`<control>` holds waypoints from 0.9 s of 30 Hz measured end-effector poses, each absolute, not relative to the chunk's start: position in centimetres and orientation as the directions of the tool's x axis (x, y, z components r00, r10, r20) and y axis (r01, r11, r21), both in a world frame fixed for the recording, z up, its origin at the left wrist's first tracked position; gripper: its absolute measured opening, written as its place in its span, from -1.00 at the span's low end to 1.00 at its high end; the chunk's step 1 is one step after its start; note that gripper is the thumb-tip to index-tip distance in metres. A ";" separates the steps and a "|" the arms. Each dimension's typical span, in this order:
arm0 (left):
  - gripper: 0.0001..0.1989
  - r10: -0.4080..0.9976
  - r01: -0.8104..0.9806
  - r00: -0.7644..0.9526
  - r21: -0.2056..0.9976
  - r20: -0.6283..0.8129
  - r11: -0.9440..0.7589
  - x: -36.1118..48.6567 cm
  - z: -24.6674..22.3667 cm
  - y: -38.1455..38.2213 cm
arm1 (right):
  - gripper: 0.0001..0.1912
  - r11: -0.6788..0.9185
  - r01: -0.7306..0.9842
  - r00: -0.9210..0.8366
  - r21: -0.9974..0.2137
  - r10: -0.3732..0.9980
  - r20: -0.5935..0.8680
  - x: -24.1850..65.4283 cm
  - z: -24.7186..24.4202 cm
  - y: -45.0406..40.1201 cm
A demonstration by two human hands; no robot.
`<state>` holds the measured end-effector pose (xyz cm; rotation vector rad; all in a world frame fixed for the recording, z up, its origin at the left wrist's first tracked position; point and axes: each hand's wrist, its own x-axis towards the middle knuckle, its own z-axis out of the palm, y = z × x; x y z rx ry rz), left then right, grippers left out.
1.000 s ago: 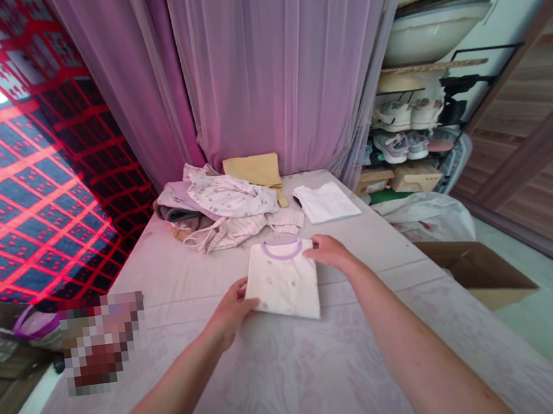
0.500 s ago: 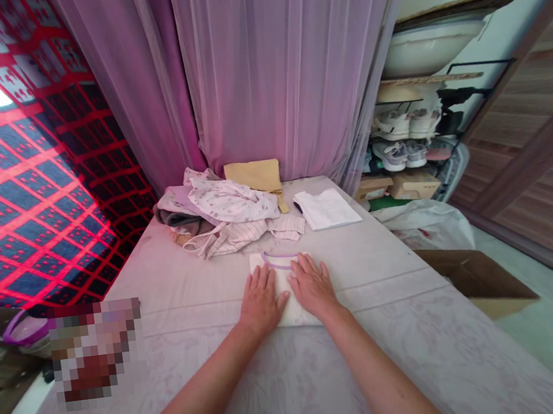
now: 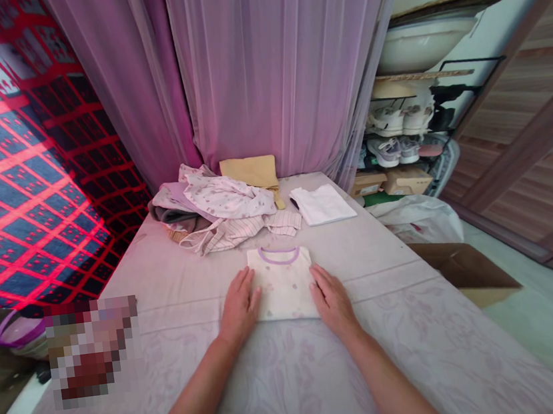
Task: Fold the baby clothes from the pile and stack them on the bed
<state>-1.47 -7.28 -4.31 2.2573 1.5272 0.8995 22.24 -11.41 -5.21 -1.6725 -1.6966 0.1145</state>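
The left hand [image 3: 240, 307] and right hand [image 3: 333, 304] lie flat, each grip wide open and closed on nothing, with fingers at opposite edges of a folded white shirt with a lilac collar [image 3: 283, 285]. The shirt lies on a pale pink patterned sheet [image 3: 289, 393], near a rumpled pile of clothes [image 3: 216, 207] and a folded plain white T-shirt [image 3: 322, 204].

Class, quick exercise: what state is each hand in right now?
Left hand: open, flat, at the folded shirt's left edge, holding nothing.
Right hand: open, flat, at the shirt's right edge, holding nothing.
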 end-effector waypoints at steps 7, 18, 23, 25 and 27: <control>-0.60 0.998 0.723 0.014 0.689 0.063 -0.054 -2.3 -1.3 -4.3 | -0.55 -0.125 0.826 0.287 -0.550 0.933 0.218 23.5 -2.5 -10.2; -0.72 0.996 0.779 0.003 0.625 -0.087 0.053 -0.8 0.5 0.0 | -0.65 -0.323 0.804 0.388 -0.499 0.921 0.029 22.8 -0.4 -6.1; -0.76 0.998 0.806 -0.041 0.589 -0.038 0.055 -0.1 0.6 -0.1 | -0.70 -0.358 0.771 0.412 -0.527 0.911 -0.017 22.7 0.1 -5.3; -0.80 0.999 0.776 -0.036 0.629 -0.018 0.040 0.1 0.6 0.0 | -0.73 -0.353 0.760 0.413 -0.545 0.911 -0.014 22.7 0.4 -5.0; -0.81 0.999 0.671 -0.028 0.740 -0.044 0.051 0.3 0.4 0.2 | -0.72 -0.322 0.737 0.413 -0.595 0.911 0.018 22.7 0.6 -4.8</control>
